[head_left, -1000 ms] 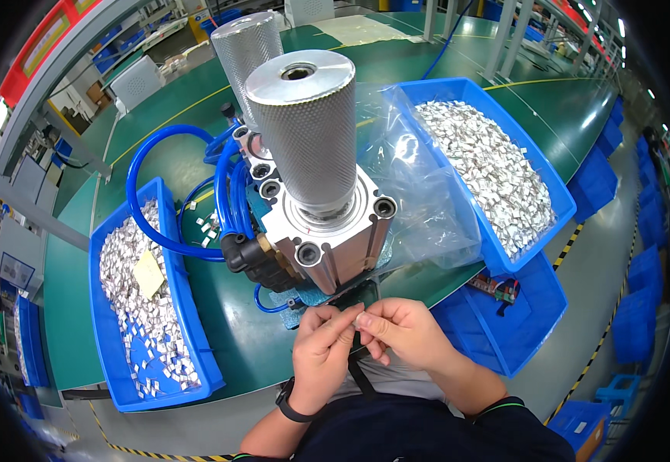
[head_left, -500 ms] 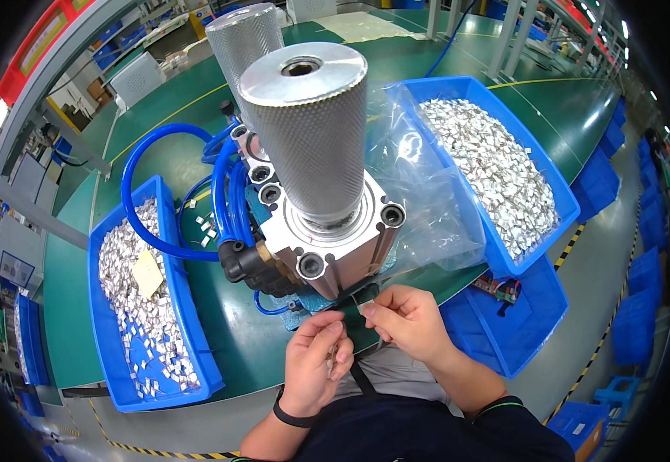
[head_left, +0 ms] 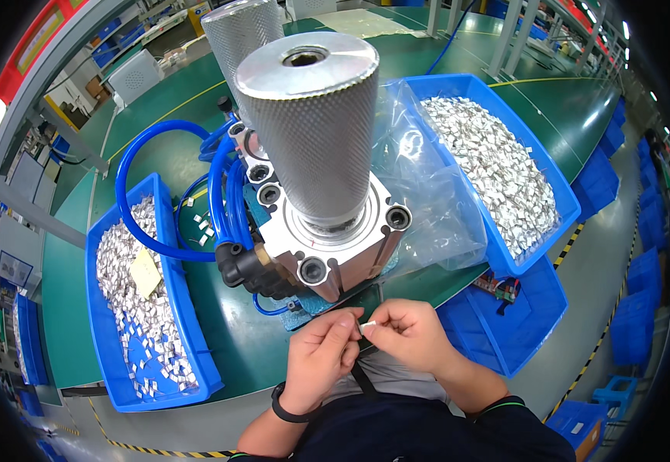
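I have one small white piece (head_left: pixel 368 328) at the near edge of the scene, just in front of the metal block, pinched between thumb and forefinger of the right hand (head_left: pixel 412 336); fingertips probably suit something so tiny. The left hand (head_left: pixel 319 353) is pressed closed at the piece's left end, perhaps to steady it, though I cannot tell what lies between its fingers. Just beyond, the pneumatic cylinder block (head_left: pixel 333 286) with its knurled metal post (head_left: pixel 309 138) sits over blue padding (head_left: pixel 296 316), likely sparing the green tabletop (head_left: pixel 246 356). Blue air hoses (head_left: pixel 122 189) loop left, perhaps slack to avoid kinking. Blue bins of white pieces flank it, left bin (head_left: pixel 202 362) and right bin (head_left: pixel 568 196), presumably within either arm's reach; a clear plastic bag (head_left: pixel 431 189) lies against the right one.
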The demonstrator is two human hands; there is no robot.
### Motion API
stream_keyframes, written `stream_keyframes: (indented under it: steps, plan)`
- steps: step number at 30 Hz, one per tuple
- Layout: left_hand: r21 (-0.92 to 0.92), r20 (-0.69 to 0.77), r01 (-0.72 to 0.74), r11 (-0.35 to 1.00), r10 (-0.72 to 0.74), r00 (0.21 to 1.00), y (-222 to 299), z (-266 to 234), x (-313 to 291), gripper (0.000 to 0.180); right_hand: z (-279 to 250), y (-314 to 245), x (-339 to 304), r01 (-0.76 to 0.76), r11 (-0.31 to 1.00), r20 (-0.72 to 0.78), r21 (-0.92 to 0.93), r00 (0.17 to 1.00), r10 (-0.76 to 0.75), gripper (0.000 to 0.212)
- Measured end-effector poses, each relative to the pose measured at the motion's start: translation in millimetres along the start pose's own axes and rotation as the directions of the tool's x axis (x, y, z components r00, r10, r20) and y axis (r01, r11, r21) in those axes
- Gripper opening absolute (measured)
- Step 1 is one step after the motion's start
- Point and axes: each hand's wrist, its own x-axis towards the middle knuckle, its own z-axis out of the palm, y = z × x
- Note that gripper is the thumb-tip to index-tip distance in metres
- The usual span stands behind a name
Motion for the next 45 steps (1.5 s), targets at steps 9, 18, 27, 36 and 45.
stream_keyframes:
  steps: [9,18,27,36,45]
  plan:
    - [-0.608,0.209,0.310,0.731,-0.229,0.951,-2.7,-20.2,-3.6,0.031,2.2,-4.7,19.6,-0.068,0.998,-0.083,-0.010,0.994,0.067,0.017]
    - [-0.744,0.085,0.281,0.607,-0.331,0.940,-1.4,-21.5,-4.3,0.037,0.9,-10.0,29.0,-0.137,0.987,-0.043,0.086,0.989,0.142,0.016]
    - [-0.657,0.118,0.340,0.672,-0.354,0.928,7.7,-18.2,-5.3,0.024,1.7,-11.1,28.0,-0.131,0.984,-0.053,0.124,0.989,0.138,0.014]
    - [-0.643,0.209,0.374,0.669,-0.316,0.925,5.4,-26.2,-5.9,0.020,-1.5,-3.3,25.1,-0.097,0.988,-0.001,0.118,0.995,0.098,0.015]
    - [-0.531,0.100,0.295,0.794,-0.286,0.953,2.8,-22.2,-7.2,0.017,-8.7,-6.6,1.1,-0.004,0.990,0.041,0.139,0.999,-0.002,0.009]
